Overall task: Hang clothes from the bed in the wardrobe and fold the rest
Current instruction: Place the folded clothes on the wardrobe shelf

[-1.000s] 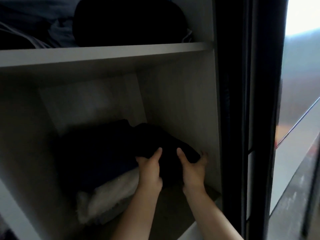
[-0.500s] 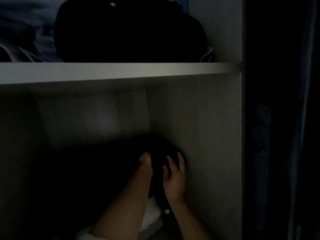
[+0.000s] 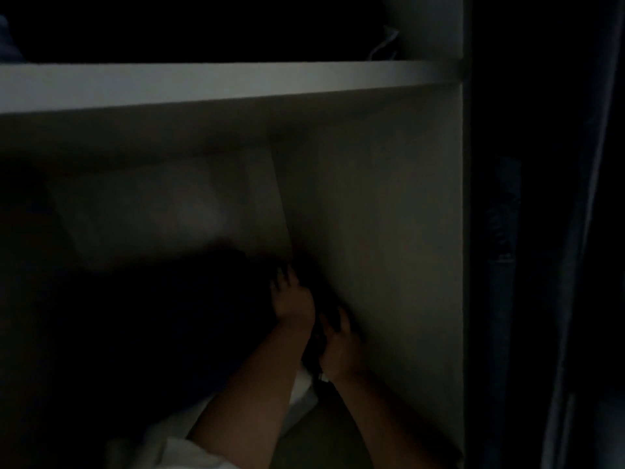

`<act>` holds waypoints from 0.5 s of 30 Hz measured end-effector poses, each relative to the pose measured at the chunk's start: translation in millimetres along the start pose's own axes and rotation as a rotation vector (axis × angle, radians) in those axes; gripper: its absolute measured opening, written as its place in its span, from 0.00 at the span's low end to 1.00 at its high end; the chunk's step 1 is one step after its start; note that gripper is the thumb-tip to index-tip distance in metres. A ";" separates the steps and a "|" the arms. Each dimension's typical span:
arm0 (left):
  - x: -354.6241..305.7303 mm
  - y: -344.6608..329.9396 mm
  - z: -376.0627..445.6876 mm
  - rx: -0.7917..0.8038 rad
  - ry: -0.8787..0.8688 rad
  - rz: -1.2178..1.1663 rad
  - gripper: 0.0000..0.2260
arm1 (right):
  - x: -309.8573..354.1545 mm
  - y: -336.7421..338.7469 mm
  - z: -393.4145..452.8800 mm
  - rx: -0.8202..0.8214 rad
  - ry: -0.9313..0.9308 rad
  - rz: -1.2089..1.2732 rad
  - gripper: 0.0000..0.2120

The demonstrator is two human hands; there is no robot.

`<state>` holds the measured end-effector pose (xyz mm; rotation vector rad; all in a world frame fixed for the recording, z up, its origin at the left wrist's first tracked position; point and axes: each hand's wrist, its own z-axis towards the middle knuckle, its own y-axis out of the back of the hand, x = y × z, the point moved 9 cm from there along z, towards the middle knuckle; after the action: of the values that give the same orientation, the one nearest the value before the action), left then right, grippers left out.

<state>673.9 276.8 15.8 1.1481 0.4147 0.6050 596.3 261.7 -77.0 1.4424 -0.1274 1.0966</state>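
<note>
left hand: the left hand point(image 3: 291, 299) reaches deepest into the lower compartment, palm down on the dark folded garment point(image 3: 236, 299), fingers spread and nearly straight, pressing rather than gripping.
right hand: the right hand point(image 3: 340, 346) sits nearer the camera, just beside the right side panel point(image 3: 389, 231); its fingers point up against the garment's near edge. it is too dark to tell whether they curl round cloth or only touch it.
arms: both forearms are bare and come in from the lower edge, the left one crossing over white cloth point(image 3: 301, 390).
task thing: the dark folded garment lies in the back right corner of the lower compartment, against the side panel, resting on the pale fabric beneath.
counts: two hands, one shelf board point(image 3: 203, 84), two compartments in view; the clothes in the pile merge into one black mass, so i cannot count them.
upper compartment: a dark bulk fills it, with a pale cord point(image 3: 384, 45) at its right end.
surface and room: pale wardrobe interior, very dim; right of the panel hangs dark fabric point(image 3: 504, 214), barely readable.
</note>
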 end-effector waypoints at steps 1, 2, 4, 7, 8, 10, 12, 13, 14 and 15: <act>-2.9 -19.1 -3.3 0.138 -0.079 0.104 0.18 | -6.0 -6.2 -0.2 0.053 -0.013 -0.033 0.31; -0.5 -27.0 -12.9 0.285 -0.119 0.222 0.18 | -10.8 -10.3 -2.4 0.135 -0.048 -0.082 0.32; 6.1 -17.2 -22.5 0.282 -0.133 0.280 0.17 | -16.8 -11.5 -11.1 0.226 -0.062 -0.151 0.35; 0.9 1.3 -45.8 0.160 -0.205 0.265 0.14 | -17.6 6.5 -30.4 0.168 -0.044 -0.232 0.35; 1.8 6.0 -54.5 0.125 -0.230 0.278 0.13 | -13.6 15.6 -38.4 0.113 -0.027 -0.226 0.33; 0.4 18.0 -84.8 0.096 -0.280 0.304 0.12 | -9.4 33.2 -73.1 0.051 -0.021 -0.130 0.26; 1.1 25.0 -114.4 0.100 -0.299 0.326 0.12 | 1.0 49.1 -107.4 0.026 0.009 -0.125 0.21; -1.5 21.9 -139.5 0.119 -0.320 0.324 0.12 | -2.3 57.8 -135.6 0.007 -0.013 -0.139 0.20; -3.8 21.8 -160.5 0.135 -0.340 0.323 0.13 | -7.5 64.2 -154.5 -0.011 -0.049 -0.160 0.19; -7.5 21.7 -183.1 0.148 -0.368 0.316 0.13 | -15.9 68.4 -174.5 -0.004 -0.106 -0.182 0.18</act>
<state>554.2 409.4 -30.5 1.4485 -0.0407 0.6257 450.8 381.0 -75.1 1.4785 -0.0717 0.8721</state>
